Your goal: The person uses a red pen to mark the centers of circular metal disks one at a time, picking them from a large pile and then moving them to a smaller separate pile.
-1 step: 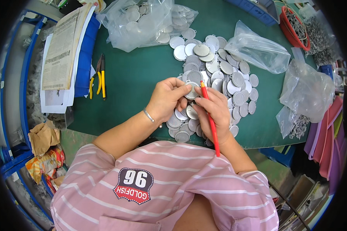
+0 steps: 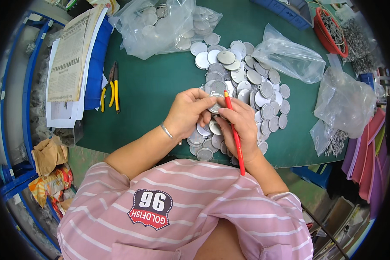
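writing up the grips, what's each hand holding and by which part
The left hand holds a round metal disc by its edge. The right hand holds a red pen by its upper part; whether it also grips the disc is unclear.

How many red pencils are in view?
1: the red pencil, in the right hand, its upper end near the disc in the left hand. Others may be hidden.

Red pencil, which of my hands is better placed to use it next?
Your right hand, probably: it grips the red pencil, whose upper end is beside the metal disc, while your left hand pinches that disc.
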{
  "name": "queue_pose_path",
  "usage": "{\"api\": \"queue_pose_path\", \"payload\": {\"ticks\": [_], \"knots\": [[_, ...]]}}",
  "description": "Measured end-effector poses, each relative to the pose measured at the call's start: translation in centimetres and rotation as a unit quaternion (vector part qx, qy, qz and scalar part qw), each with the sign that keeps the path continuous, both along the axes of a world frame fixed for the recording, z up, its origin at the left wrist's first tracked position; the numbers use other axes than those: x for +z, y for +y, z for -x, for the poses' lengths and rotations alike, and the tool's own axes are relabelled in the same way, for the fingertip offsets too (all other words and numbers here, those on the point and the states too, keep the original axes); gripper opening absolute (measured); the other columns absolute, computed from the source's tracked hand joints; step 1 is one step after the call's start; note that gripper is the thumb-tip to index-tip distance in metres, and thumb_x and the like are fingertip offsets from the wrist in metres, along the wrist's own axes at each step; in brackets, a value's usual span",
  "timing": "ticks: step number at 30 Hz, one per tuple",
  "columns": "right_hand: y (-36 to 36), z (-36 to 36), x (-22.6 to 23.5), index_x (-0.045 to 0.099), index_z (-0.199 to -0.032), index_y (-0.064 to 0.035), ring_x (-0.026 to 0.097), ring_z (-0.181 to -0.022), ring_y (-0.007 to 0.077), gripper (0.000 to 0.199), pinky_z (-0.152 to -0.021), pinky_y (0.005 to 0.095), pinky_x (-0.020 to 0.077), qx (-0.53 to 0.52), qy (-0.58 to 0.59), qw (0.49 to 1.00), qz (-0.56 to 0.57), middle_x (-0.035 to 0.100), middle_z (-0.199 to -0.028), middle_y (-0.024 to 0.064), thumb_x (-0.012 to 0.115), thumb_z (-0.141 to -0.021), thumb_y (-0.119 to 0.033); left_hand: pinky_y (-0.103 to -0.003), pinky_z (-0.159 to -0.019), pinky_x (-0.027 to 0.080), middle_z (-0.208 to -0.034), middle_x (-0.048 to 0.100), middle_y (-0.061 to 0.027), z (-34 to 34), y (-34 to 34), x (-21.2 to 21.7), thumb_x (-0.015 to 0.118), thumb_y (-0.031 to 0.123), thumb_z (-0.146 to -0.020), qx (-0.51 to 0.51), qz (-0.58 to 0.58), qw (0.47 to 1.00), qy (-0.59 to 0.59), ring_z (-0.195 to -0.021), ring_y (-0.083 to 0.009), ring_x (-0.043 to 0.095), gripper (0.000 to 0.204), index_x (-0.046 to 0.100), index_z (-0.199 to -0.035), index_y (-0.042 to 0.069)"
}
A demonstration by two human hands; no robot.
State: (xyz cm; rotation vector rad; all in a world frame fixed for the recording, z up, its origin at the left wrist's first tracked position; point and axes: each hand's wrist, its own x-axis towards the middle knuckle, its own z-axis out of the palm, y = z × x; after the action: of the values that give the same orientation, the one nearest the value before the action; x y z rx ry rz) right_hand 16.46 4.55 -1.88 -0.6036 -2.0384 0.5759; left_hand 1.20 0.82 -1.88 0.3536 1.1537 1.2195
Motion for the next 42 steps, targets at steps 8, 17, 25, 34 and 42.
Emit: {"api": "queue_pose_path", "payload": {"ticks": [8,17,25,34,42], "knots": [[0.2,-1.1,2.2,0.049,-0.091,-0.0024,0.057,-0.066,0.0109,0.016,-0.056,0.0218,0.0498,-0.011,0.241,0.812,0.531,0.058,-0.080,0.0069,0.060,-0.080,0.000,-0.020,-0.043,0.042,-0.065,0.054,-0.0043,-0.1,0.1,2.1,0.059,0.012,-0.084,-0.061,-0.062,0.995,0.051,-0.051,-0.0094,0.052,0.014,0.054,-0.081,0.000],[0.1,-2.3,2.2,0.042,-0.095,-0.0010,0.063,-0.071,0.0225,0.008,-0.060,0.0276,0.0525,0.013,0.317,0.767,0.558,0.061,-0.088,0.0217,0.044,-0.087,-0.002,-0.023,-0.052,0.050,-0.073,0.061,-0.0084,0.4,-0.8,3.2,0.060,0.005,-0.081,-0.024,-0.133,0.987,0.090,-0.058,-0.0133,0.059,0.013,0.056,-0.090,-0.004],[-1.1,-4.6,2.2,0.043,-0.096,-0.0011,0.062,-0.068,0.0204,0.009,-0.059,0.0263,0.0512,-0.009,0.299,0.791,0.533,0.062,-0.084,0.0193,0.045,-0.087,-0.003,-0.025,-0.062,0.045,-0.082,0.060,-0.0088,12.1,4.7,6.5,0.064,0.014,-0.076,0.156,-0.203,0.643,0.722,-0.069,-0.0136,0.056,0.026,0.059,-0.095,-0.003],[-1.7,-4.7,2.5,0.044,-0.093,-0.0013,0.061,-0.067,0.0178,0.006,-0.058,0.0253,0.0498,-0.014,0.283,0.797,0.533,0.062,-0.083,0.0176,0.045,-0.087,-0.003,-0.033,-0.061,0.047,-0.076,0.057,-0.0122,0.8,0.6,0.5,0.076,0.030,-0.062,-0.202,-0.226,0.719,0.626,-0.068,-0.0270,0.057,0.038,0.060,-0.082,0.001],[-1.9,-4.3,1.9,0.046,-0.095,-0.0012,0.060,-0.069,0.0146,0.008,-0.061,0.0238,0.0488,-0.002,0.268,0.805,0.528,0.062,-0.084,0.0149,0.046,-0.087,-0.002,-0.026,-0.061,0.051,-0.081,0.061,-0.0100,1.5,0.1,1.1,0.061,0.008,-0.080,-0.074,-0.067,0.946,0.310,-0.067,-0.0170,0.060,0.013,0.058,-0.088,-0.002]]}}
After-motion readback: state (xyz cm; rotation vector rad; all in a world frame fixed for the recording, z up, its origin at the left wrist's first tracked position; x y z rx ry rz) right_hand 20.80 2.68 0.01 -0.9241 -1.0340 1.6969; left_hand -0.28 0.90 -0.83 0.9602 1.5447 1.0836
